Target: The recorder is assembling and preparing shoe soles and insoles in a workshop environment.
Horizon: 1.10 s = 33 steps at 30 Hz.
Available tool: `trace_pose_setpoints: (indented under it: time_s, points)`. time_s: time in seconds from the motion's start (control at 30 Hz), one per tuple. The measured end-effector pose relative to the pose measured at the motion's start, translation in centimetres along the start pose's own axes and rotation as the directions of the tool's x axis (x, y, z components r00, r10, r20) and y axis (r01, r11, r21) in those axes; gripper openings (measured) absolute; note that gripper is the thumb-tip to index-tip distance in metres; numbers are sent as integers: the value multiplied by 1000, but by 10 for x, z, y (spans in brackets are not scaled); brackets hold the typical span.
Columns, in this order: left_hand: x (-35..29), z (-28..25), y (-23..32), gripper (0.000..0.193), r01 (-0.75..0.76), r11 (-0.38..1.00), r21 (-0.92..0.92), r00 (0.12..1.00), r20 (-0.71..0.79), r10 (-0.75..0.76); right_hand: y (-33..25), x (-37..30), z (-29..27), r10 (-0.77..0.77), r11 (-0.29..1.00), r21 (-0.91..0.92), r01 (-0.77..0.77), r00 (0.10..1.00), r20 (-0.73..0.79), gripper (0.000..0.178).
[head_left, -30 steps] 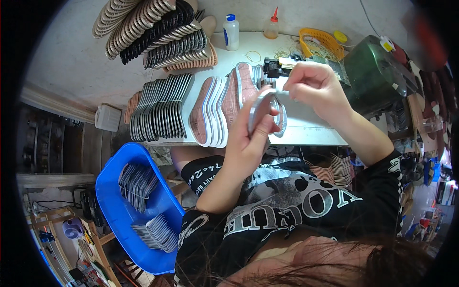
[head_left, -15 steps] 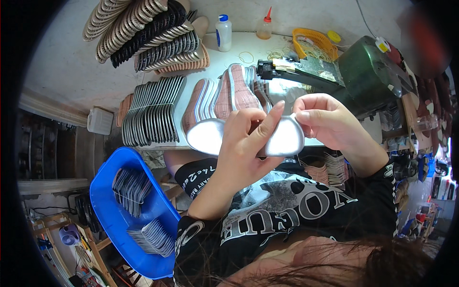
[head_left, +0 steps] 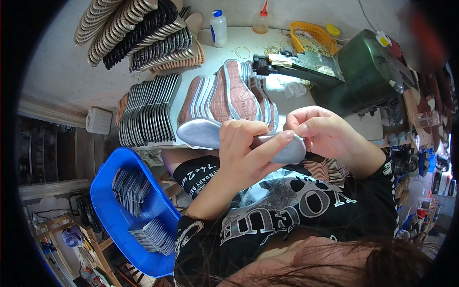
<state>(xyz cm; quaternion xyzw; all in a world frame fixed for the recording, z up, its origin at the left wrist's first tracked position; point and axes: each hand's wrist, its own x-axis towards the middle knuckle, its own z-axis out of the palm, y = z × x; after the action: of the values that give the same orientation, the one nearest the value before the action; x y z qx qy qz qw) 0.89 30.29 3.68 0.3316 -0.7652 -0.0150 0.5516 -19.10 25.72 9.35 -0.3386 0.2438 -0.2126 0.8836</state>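
Observation:
My left hand [head_left: 241,153] is wrapped round the middle of a silver-grey shoe insole [head_left: 197,133], held above the front edge of the table. One rounded end sticks out to the left of the hand. At the right end, my right hand [head_left: 327,131] is closed, its thumb and forefinger pinching at the insole's edge; exactly what lies between the fingertips is hidden. Just behind stand patterned reddish-brown insoles [head_left: 241,93] with pale edges, leaning in a row on the white table [head_left: 239,36].
Dark insoles [head_left: 148,112] stand bundled at left, with more stacks [head_left: 158,43] behind. A blue tub [head_left: 107,191] of bundles sits low left. A green machine [head_left: 366,71] is at right, beside a yellow basket [head_left: 313,36]. Two bottles, one blue-capped [head_left: 218,31], one red-tipped [head_left: 261,21], stand at the back.
The insole has dropped slightly and tilted, its surface turning from bright white to grey. Both hands have come down a little with it. The view has shifted slightly.

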Motion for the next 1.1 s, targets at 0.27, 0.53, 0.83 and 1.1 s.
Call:
trace_pose_setpoints:
  time_s: [0.27, 0.53, 0.83, 1.1]
  points:
    - [5, 0, 4, 66, 93, 990, -107, 994, 60, -87, 3, -6, 4, 28, 999, 24, -26, 998, -52, 10]
    - [11, 6, 10, 76, 157, 979, -132, 983, 121, -141, 18, -5, 7, -254, 958, -160, 239, 963, -84, 14]
    - [7, 7, 10, 71, 138, 966, -217, 987, 108, -117, 15, -3, 7, -22, 999, 37, 26, 994, -111, 11]
    - [11, 3, 6, 69, 187, 952, -243, 982, 71, -175, 21, 0, 8, -174, 984, 34, 175, 984, -31, 10]
